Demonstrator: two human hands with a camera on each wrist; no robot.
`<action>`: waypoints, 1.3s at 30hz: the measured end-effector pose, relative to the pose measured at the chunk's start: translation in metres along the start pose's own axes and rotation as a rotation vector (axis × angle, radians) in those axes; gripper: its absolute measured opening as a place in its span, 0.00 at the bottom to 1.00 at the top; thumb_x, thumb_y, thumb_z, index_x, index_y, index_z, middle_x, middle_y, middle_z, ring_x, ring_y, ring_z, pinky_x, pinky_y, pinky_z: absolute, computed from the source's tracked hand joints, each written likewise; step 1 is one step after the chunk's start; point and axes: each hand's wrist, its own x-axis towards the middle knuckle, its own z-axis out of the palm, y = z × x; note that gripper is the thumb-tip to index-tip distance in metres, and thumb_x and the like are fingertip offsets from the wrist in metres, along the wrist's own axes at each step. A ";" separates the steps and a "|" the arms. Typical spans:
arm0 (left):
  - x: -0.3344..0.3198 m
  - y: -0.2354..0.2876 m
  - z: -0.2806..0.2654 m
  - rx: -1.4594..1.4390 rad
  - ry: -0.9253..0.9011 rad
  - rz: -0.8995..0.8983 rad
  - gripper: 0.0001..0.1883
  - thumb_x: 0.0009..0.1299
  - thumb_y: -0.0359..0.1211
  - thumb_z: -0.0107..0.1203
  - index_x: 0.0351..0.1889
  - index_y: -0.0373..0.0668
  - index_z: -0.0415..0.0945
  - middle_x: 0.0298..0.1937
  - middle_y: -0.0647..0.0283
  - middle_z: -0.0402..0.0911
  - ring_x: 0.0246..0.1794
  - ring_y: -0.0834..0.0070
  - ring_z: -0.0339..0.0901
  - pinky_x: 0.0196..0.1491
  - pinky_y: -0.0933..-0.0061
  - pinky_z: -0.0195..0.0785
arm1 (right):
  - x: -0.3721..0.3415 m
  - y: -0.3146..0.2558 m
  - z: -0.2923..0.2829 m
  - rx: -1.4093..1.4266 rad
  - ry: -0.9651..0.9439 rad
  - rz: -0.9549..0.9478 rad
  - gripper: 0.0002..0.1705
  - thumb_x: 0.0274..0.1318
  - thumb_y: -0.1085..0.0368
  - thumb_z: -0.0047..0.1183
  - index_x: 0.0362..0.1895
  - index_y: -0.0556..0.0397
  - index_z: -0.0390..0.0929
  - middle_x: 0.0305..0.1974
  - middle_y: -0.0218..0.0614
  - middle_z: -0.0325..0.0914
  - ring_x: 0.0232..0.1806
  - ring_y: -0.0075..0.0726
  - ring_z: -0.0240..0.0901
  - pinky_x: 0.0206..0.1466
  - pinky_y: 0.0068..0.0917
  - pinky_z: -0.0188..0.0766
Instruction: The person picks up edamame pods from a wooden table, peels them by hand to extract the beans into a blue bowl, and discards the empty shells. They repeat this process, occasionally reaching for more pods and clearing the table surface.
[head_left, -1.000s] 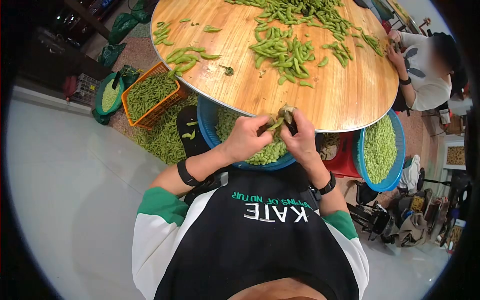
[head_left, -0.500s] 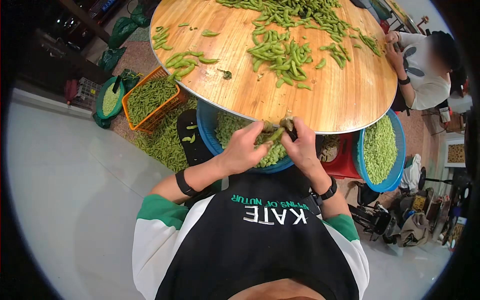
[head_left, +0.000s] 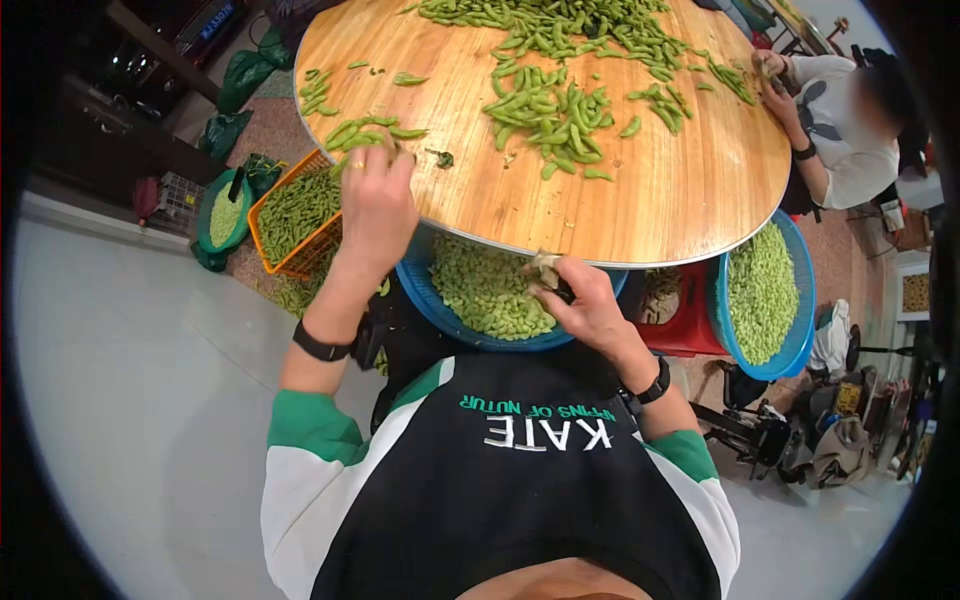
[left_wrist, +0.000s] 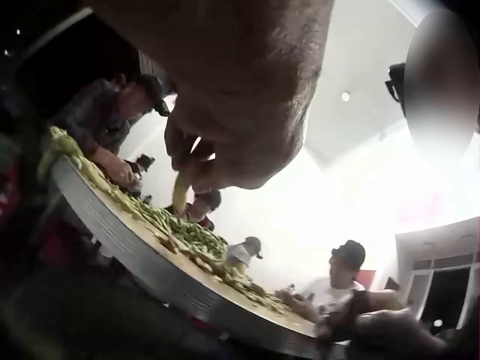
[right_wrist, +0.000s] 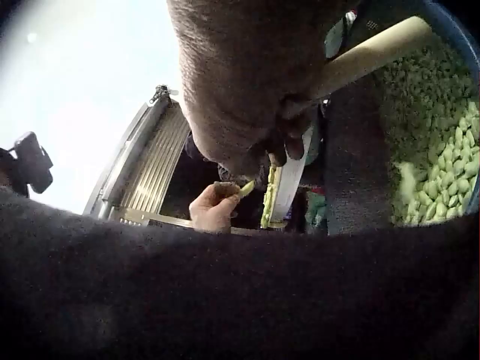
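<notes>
My left hand (head_left: 380, 205) reaches over the table's left edge to a small group of green bean pods (head_left: 350, 130). Its fingertips pinch one bean pod (left_wrist: 181, 192), seen hanging below them in the left wrist view. Loosely curled, my right hand (head_left: 588, 300) is at the table's front edge above a blue basin (head_left: 415, 285) of shelled green beans (head_left: 490, 300). A greyish covering (head_left: 545, 266) sits at its fingertips, and no pod shows between finger and thumb. The right wrist view also shows the beans at its right side.
The round wooden table (head_left: 420, 200) bears a large heap of pods (head_left: 560, 120). An orange crate (head_left: 300, 262) of pods stands left, with loose pods on the floor. Another blue basin (head_left: 805, 300) of beans and a red stool (head_left: 690, 330) are right. A person (head_left: 840, 150) sits at the right.
Both hands were together over the basin working on a pod. My left hand has moved up and left to the pods on the table; the right has dropped slightly and moved a little left.
</notes>
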 end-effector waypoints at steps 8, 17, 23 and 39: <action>0.054 0.058 0.088 -0.596 -0.067 0.166 0.07 0.59 0.26 0.53 0.35 0.37 0.76 0.41 0.50 0.75 0.48 0.54 0.70 0.47 0.59 0.67 | 0.001 -0.005 -0.009 0.416 0.143 0.307 0.16 0.60 0.68 0.51 0.51 0.59 0.73 0.30 0.34 0.76 0.24 0.23 0.69 0.27 0.21 0.66; 0.056 0.074 0.104 -0.289 -0.126 0.306 0.03 0.59 0.26 0.51 0.30 0.35 0.72 0.34 0.53 0.73 0.45 0.53 0.70 0.46 0.59 0.67 | 0.003 0.003 -0.021 0.921 0.350 0.482 0.21 0.69 0.65 0.38 0.63 0.56 0.63 0.32 0.34 0.73 0.23 0.19 0.65 0.20 0.14 0.60; 0.029 0.085 0.067 -1.183 -0.520 -0.218 0.04 0.65 0.26 0.50 0.35 0.34 0.70 0.33 0.59 0.77 0.33 0.70 0.76 0.38 0.69 0.68 | 0.010 0.003 -0.016 0.964 0.299 0.449 0.14 0.69 0.64 0.39 0.54 0.56 0.67 0.33 0.33 0.73 0.23 0.18 0.64 0.20 0.14 0.60; -0.009 0.083 0.056 -1.452 -0.427 -0.443 0.05 0.71 0.27 0.48 0.38 0.34 0.71 0.29 0.66 0.75 0.30 0.83 0.70 0.34 0.79 0.65 | 0.012 -0.005 -0.005 0.951 0.089 0.378 0.18 0.69 0.65 0.39 0.58 0.60 0.64 0.31 0.34 0.70 0.21 0.18 0.59 0.19 0.13 0.56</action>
